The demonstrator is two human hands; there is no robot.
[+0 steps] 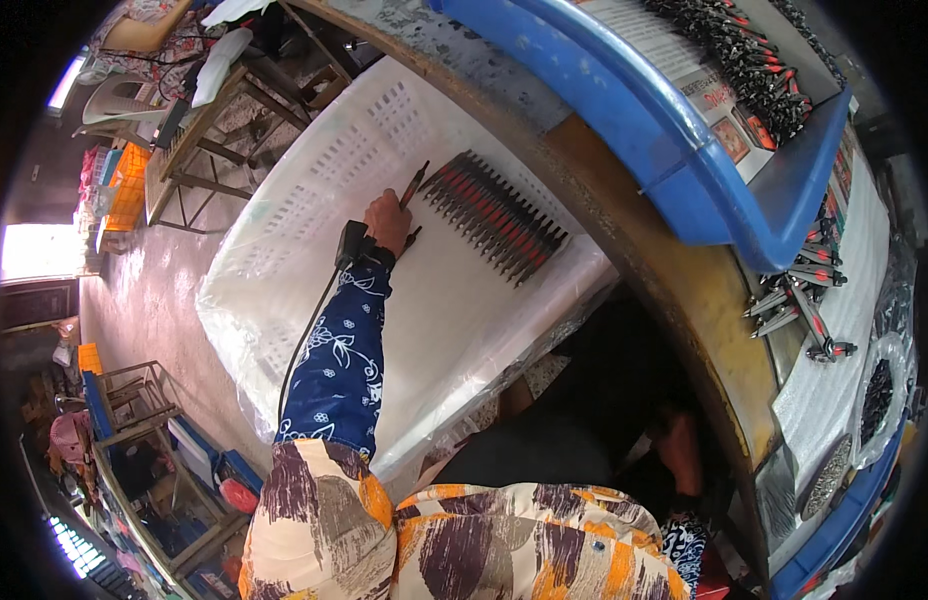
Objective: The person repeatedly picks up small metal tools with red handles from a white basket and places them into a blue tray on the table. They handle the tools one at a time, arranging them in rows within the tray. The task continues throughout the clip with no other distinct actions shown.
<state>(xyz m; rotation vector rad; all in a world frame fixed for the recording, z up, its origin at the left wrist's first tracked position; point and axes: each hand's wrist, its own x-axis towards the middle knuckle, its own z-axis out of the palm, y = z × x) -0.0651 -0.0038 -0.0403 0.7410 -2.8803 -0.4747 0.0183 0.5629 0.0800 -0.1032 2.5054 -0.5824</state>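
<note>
My left hand [389, 222] reaches into a white plastic basket [359, 130] lined with clear film. Its fingers are closed round a slim black-and-red tool [415, 184] with a pointed end, possibly a drawing compass. Close beside that hand, a second dark tool [414, 238] shows in part. Just to the right lies a neat row of similar black-and-red tools [494, 215], packed side by side on the basket's pale bottom. My right hand [679, 450] hangs low by my lap, under the table edge; shadow hides its fingers.
A worn table edge [624, 200] curves along the basket's right side. On it stands a blue tray [674, 150] heaped with black-and-red tools, with loose grey-and-black ones [804, 285] nearby. A black cord [309, 345] runs along my left forearm. Wooden frames [209, 150] stand at the left.
</note>
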